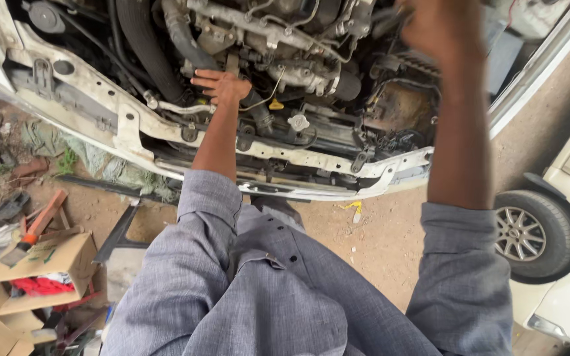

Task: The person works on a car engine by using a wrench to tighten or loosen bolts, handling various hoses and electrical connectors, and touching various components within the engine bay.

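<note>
Left hand (222, 86) flat, right hand (440, 26) seemingly raised

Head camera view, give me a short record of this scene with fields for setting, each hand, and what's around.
setting: open engine bay of a white vehicle, front panel bare, dirt ground
left hand: flat on parts near a black hose, fingers spread, holding nothing
right hand: raised over the bay's right side, blurred; grip cannot be told
near left hand: white round cap, yellow dipstick handle
ground left: cardboard box with red items, scraper
right edge: white car's wheel
</note>
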